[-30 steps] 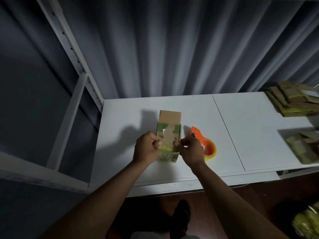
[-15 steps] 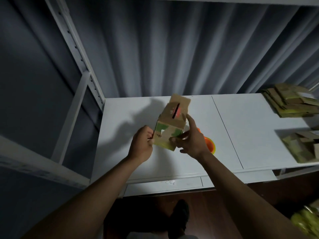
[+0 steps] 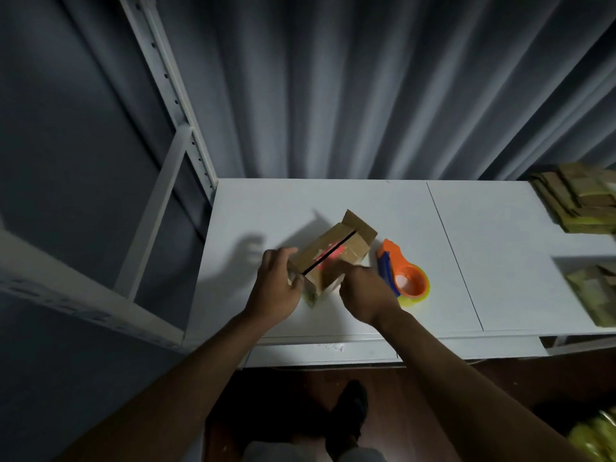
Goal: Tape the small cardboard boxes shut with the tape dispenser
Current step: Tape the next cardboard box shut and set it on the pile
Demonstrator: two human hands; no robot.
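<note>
So the small cardboard box (image 3: 333, 258) is lying on its side on the white desk (image 3: 500, 261), turned at an angle, with a dark seam running along the face that's pointing up and some red marking next to it. The flaps at its far end are sticking up open.

The left hand (image 3: 278, 288) is sitting at the near-left end of the box, fingers curled around that corner and gripping it. The right hand (image 3: 363, 291) is coming in at the near-right corner, fingers bent and touching the box's edge, but it's blurry and I honestly can't tell if it's actually pinching the cardboard or just resting on it. So the box is basically lying between the two hands and reaching away from them.

The orange tape dispenser (image 3: 405, 276) is lying flat on the desk just beside the box, to its right, right behind the right hand. Neither hand is holding it.

Over at the right edge of the desk, stacks of flattened cardboard (image 3: 580, 198) are piling up, well apart from all this.
</note>
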